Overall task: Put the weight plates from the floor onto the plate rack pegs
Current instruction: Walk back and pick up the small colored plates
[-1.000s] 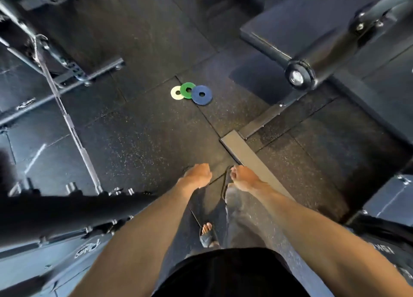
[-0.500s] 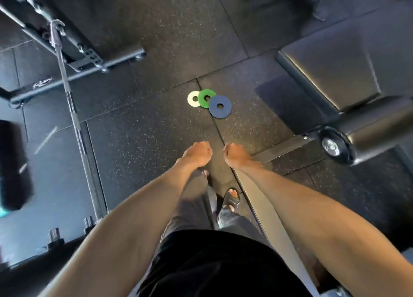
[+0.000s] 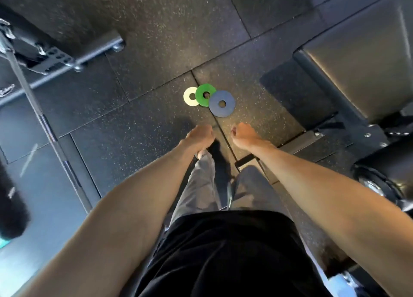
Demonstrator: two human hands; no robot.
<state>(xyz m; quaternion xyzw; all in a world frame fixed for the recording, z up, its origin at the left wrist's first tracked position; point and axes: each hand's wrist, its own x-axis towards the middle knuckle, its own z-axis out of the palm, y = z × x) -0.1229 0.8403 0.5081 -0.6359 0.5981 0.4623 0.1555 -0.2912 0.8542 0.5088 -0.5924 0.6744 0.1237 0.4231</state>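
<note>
Overlap is our worry: the white disc plate (image 3: 190,96), green disc plate (image 3: 205,94) and blue-grey disc plate (image 3: 222,103) lie shingled on the black rubber floor (image 3: 134,129) near our left hand (image 3: 199,135) and right hand (image 3: 242,135), both loosely curled and empty, so lifting one may drag its neighbour.

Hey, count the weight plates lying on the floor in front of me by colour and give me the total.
White plate: 1
Green plate: 1
Blue plate: 1
Total: 3 plates, all flat on the floor.
</note>
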